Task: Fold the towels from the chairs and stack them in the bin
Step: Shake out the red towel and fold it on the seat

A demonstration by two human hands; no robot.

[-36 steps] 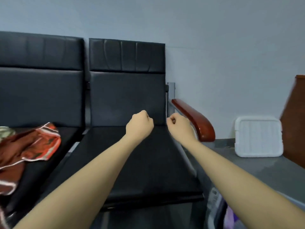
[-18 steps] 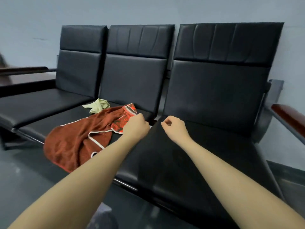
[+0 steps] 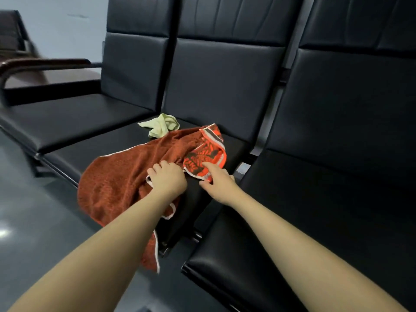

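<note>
Head view: green cloth [image 3: 161, 125] on black seat [image 3: 96, 143], behind red towel [image 3: 126, 179].

Left hand [image 3: 167, 177] fingertips buried in rust towel [image 3: 119, 176]; green cloth [image 3: 161, 124] partly hidden behind it; right chair [image 3: 337, 176] cropped.
</note>
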